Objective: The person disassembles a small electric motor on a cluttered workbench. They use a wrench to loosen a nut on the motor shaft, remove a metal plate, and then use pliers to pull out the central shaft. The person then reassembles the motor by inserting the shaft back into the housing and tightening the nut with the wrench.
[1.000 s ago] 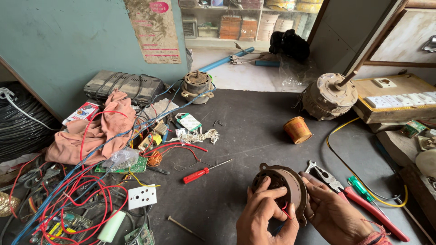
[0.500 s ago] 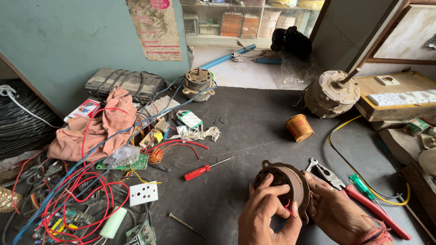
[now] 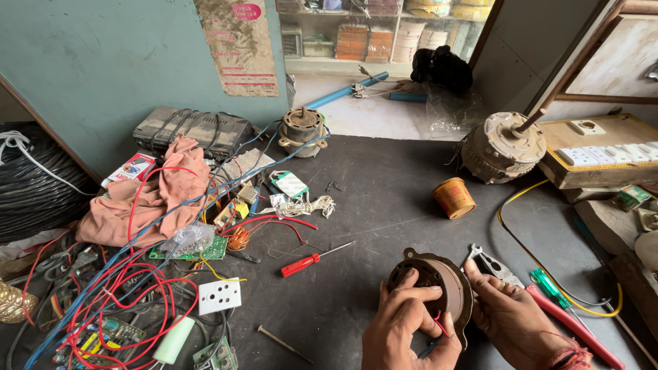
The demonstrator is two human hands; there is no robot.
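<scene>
head view: left hand (image 3: 406, 327) and right hand (image 3: 510, 316) clamp the brown motor housing (image 3: 445, 282); red screwdriver (image 3: 310, 260) lies at nine o'clock.

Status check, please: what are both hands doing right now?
Left hand and right hand both grip the round motor housing. Pliers lie beside it.

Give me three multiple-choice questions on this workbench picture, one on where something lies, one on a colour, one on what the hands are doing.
1. Where does the screwdriver lie?
A. left of the motor housing
B. on the wooden box
C. on the cloth

2. What colour is its handle?
A. green
B. red
C. black

3. How is the motor housing held?
A. by nobody
B. by one hand
C. by the left hand and right hand

Answers: 1 A, it rests on the dark table left of the housing; 2 B, its handle is red; 3 C, both hands grip it.
</scene>
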